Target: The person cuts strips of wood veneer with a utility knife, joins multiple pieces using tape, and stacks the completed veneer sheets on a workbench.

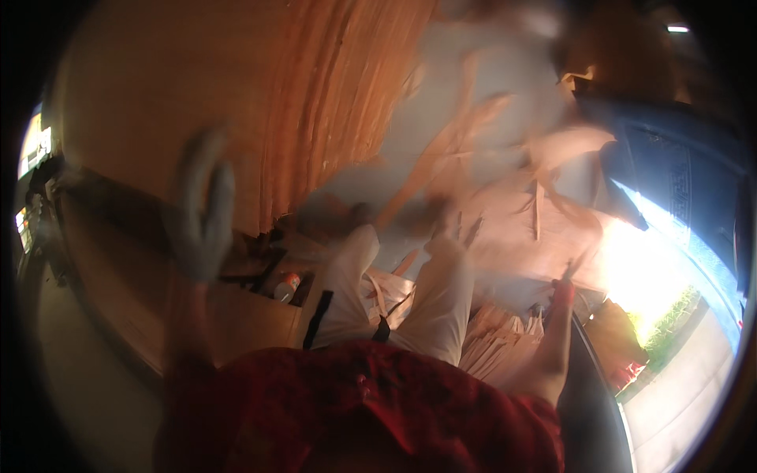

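- Bright daylight enters at the right (650, 272), beside a blue panel (670, 165); torn, peach-coloured strips (422, 173) litter the grey floor (493, 75).
- A thick stack of thin brown sheets (331, 87) fills the upper left, its layered edges facing the middle; a pile of paler sheets (501, 343) lies low on the right.
- The two hands are well apart. The left hand (199, 236), grey-gloved and blurred, shows in front of the brown stack; whether it touches is unclear.
- The right hand (563, 292) is near the pale pile; blur hides whether either hand grips anything.
- Thin sheets like these would probably split if pulled by one corner; supporting opposite edges evenly, with fingers flat, should suit them.
- Loose strips near the feet could slip or snag, so short, careful steps seem wise.
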`<state>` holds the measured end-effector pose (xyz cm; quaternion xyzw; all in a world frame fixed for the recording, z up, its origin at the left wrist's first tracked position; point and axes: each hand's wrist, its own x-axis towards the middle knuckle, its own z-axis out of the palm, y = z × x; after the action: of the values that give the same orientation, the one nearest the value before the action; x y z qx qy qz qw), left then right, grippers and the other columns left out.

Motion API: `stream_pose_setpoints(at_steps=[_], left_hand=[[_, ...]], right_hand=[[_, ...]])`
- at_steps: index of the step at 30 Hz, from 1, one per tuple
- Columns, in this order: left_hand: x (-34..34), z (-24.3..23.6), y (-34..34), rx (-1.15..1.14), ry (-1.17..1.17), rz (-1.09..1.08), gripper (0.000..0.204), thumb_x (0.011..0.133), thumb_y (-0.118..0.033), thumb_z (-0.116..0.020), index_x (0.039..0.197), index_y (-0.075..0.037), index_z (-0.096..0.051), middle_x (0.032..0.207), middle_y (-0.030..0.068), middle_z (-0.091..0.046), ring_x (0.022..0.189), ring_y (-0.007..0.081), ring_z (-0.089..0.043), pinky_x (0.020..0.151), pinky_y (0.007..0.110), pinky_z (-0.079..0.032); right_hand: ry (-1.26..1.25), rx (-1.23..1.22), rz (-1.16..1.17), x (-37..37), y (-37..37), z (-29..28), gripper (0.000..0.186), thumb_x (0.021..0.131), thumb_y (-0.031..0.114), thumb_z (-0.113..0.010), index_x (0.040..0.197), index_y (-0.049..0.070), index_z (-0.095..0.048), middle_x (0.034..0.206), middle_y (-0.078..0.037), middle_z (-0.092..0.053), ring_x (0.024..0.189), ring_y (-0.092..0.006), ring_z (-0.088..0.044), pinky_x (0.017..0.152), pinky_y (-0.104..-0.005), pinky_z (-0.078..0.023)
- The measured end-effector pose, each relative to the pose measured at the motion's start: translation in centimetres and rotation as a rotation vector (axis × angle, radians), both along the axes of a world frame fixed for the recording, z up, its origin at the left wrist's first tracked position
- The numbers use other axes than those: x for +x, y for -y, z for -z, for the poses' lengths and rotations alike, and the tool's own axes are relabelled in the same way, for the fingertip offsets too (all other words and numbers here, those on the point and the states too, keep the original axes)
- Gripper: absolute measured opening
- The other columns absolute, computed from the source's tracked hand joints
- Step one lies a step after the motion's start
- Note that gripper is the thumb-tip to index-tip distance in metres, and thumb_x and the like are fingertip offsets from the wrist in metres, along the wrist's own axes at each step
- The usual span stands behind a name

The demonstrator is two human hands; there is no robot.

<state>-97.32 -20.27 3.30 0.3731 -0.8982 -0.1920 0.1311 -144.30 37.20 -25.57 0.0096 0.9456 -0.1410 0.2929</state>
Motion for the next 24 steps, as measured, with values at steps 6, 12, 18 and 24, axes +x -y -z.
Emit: stream_pose_setpoints(at_steps=[6,12,18,24], left_hand=[[-5.5,7.7,13.5,-0.292,0.083,0.045,0.050,0.103,-0.013,-0.052,0.151,-0.003,-0.039,0.155,0.0170,-0.041,0.144,0.0328,-0.038,0.117,0.043,-0.034],[-6.8,15.2,15.8,-0.207,0.142,-0.357,0.064,0.105,-0.031,-0.051,0.158,-0.005,-0.026,0.161,0.0165,-0.031,0.149,0.0336,-0.029,0.122,0.043,-0.027],[-7.1,16.9,15.1,-0.321,0.351,-0.381,0.064,0.105,-0.033,-0.051,0.157,-0.004,-0.028,0.160,0.0183,-0.032,0.148,0.0357,-0.030,0.121,0.045,-0.026],[-8.0,19.2,16.5,-0.301,0.394,-0.359,0.063,0.104,-0.034,-0.052,0.155,-0.004,-0.030,0.159,0.0200,-0.032,0.147,0.0378,-0.030,0.121,0.048,-0.025]], right_hand=[[0.324,0.382,-0.885,-10.4,11.2,13.7,0.024,0.086,0.015,-0.066,0.108,0.005,-0.071,0.093,-0.020,-0.073,0.087,-0.0357,-0.072,0.077,-0.0487,-0.058],[0.128,-0.240,-1.229,-3.8,30.5,36.8,0.027,0.089,0.013,-0.055,0.110,0.016,-0.071,0.126,-0.015,-0.067,0.109,-0.0341,-0.064,0.094,-0.0455,-0.052],[0.224,-0.254,-1.392,5.7,39.3,53.3,0.042,0.092,0.020,-0.055,0.132,0.021,-0.065,0.163,-0.011,-0.033,0.144,-0.0390,-0.035,0.117,-0.0454,-0.033],[-0.017,0.035,-1.879,4.5,37.8,61.0,0.053,0.090,0.010,-0.049,0.142,0.014,-0.057,0.159,-0.011,-0.038,0.148,-0.0407,-0.027,0.123,-0.0548,-0.019]])
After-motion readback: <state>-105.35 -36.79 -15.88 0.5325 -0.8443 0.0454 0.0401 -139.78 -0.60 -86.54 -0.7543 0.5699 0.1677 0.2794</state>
